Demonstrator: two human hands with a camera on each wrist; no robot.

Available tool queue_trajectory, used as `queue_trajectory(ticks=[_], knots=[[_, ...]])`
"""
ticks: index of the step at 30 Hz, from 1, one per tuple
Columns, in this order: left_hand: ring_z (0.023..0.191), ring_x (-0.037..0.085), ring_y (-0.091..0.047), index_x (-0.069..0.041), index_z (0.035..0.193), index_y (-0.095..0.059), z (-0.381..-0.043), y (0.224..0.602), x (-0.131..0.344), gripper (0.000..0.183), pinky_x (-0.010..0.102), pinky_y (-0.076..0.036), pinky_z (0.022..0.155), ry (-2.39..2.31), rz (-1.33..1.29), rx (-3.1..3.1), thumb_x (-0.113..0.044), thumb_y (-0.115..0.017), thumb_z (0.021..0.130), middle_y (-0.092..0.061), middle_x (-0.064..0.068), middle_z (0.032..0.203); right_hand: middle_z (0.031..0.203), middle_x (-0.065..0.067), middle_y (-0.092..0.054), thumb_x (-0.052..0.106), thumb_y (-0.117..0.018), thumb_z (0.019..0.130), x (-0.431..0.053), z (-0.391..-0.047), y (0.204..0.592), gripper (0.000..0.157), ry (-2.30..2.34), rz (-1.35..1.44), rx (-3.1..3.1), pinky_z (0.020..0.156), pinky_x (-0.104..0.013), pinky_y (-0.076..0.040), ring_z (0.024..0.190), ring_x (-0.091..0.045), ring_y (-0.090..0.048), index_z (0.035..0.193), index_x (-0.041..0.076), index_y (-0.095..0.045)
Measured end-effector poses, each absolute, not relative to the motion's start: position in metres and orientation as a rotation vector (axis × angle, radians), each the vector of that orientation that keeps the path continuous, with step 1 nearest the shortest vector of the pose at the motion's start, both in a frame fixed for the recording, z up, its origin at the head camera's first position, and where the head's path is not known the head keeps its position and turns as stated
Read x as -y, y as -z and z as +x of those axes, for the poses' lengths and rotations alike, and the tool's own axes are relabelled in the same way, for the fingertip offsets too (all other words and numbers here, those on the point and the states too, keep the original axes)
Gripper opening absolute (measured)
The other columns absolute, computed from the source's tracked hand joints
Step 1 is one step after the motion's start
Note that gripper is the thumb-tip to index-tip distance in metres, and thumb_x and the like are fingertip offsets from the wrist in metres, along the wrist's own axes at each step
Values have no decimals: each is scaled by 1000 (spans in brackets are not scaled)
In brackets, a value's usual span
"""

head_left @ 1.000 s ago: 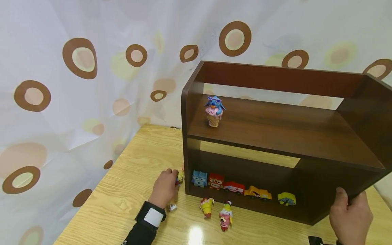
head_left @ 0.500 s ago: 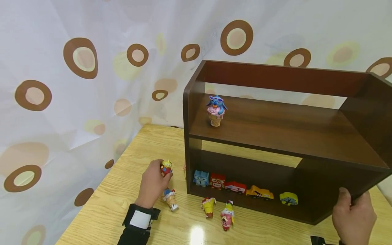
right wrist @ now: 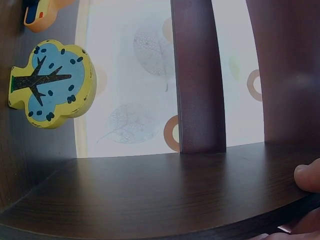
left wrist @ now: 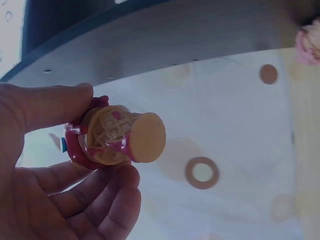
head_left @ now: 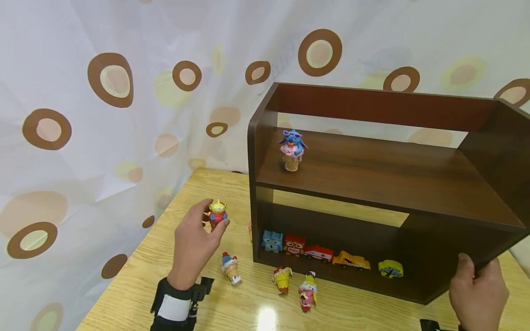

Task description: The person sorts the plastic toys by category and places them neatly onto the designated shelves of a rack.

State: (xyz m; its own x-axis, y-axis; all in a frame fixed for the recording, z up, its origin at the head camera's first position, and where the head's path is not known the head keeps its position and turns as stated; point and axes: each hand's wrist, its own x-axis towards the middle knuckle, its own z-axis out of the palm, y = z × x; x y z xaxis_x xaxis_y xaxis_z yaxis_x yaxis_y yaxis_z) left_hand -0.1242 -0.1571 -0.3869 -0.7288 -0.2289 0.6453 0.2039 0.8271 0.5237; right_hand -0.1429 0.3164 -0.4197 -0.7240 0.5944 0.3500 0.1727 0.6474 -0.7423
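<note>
My left hand (head_left: 194, 246) pinches a small ice-cream-cone figurine (head_left: 217, 215) upright between thumb and fingers, left of the brown shelf unit (head_left: 372, 168). The figurine has a yellow head with ears and a red body. In the left wrist view the waffle cone (left wrist: 115, 135) shows its flat base and red drips. My right hand (head_left: 478, 292) grips the unit's right side panel at its front edge, thumb on the inner face. In the right wrist view only the thumb (right wrist: 307, 176) and some fingertips show.
A blue figurine on a cone (head_left: 291, 149) stands on the upper shelf. Below are a blue owl (head_left: 272, 241), red owl (head_left: 294, 245), ambulance (head_left: 318, 253), yellow vehicle (head_left: 351, 260) and tree block (head_left: 390, 268). Cone figurines (head_left: 231, 269) (head_left: 282, 280) (head_left: 307, 294) lie on the table (head_left: 174, 257).
My left hand has picked up the yellow-headed figurine beside the unit and moved it left and up. The blue-capped cone figurine is now uncovered. My right hand keeps its grip on the panel.
</note>
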Motion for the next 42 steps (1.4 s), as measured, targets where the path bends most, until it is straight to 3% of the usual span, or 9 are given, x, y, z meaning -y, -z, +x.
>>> queue_trajectory(ticks=[7, 8, 16, 18, 26, 29, 35, 38, 42], knots=[[83, 24, -65, -1, 126, -61, -107, 364, 149, 58, 37, -53, 72, 848, -26, 2179, -12, -86, 75, -70, 14, 105, 106, -36, -57, 18, -38, 100, -316, -142, 420, 37, -932, -584, 2299, 55, -12, -20, 60, 17, -33, 120, -12, -49], [84, 23, -65, -1, 126, -61, -105, 361, 148, 58, 36, -53, 73, 866, -37, 2165, -12, -86, 75, -70, 13, 106, 106, -36, -57, 19, -39, 100, -316, -142, 420, 38, -937, -585, 2298, 55, -12, -20, 61, 23, -24, 120, -12, -49], [92, 19, -63, 2, 127, -59, -93, 332, 133, 57, 12, -48, 87, 1022, -217, 1925, -2, -83, 75, -69, 15, 110, 109, -37, -58, 19, -39, 101, -317, -141, 421, 39, -954, -576, 2290, 56, -9, -19, 64, 30, -15, 123, -12, -48], [94, 16, -61, 4, 125, -59, -89, 324, 126, 56, 12, -48, 90, 1074, -261, 1843, 1, -82, 74, -67, 17, 111, 109, -37, -57, 20, -38, 101, -317, -140, 422, 40, -952, -586, 2290, 57, -10, -20, 63, 26, -25, 124, -12, -48], [96, 17, -59, 9, 127, -56, -82, 294, 99, 54, 16, -52, 87, 1155, -495, 1657, 3, -77, 77, -60, 24, 109, 116, -34, -59, 21, -40, 101, -315, -139, 423, 40, -972, -589, 2266, 68, -21, -27, 71, 27, -16, 126, -8, -50], [99, 21, -60, 7, 128, -57, -86, 281, 84, 55, 20, -53, 88, 1079, -569, 1707, -1, -77, 78, -62, 22, 113, 115, -33, -59, 21, -40, 101, -315, -140, 423, 38, -962, -578, 2258, 70, -27, -29, 74, 21, -24, 125, -8, -50], [108, 23, -64, 4, 125, -61, -108, 261, 50, 49, 27, -56, 92, 950, -707, 1804, -10, -80, 81, -65, 18, 118, 119, -35, -58, 19, -40, 102, -313, -142, 419, 38, -1005, -574, 2273, 80, -46, -39, 92, -27, -57, 128, -7, -48], [109, 22, -63, 2, 125, -62, -121, 254, 33, 48, 25, -56, 91, 915, -718, 1872, -14, -80, 83, -63, 16, 119, 123, -37, -54, 20, -36, 103, -314, -142, 417, 42, -1041, -585, 2310, 85, -58, -39, 108, -53, -50, 133, -9, -44], [101, 20, -62, -1, 125, -62, -138, 248, 12, 46, 22, -56, 82, 869, -664, 1981, -18, -78, 85, -62, 14, 117, 124, -38, -51, 21, -33, 104, -316, -140, 416, 44, -1057, -604, 2334, 87, -65, -38, 111, -56, -50, 135, -10, -41]])
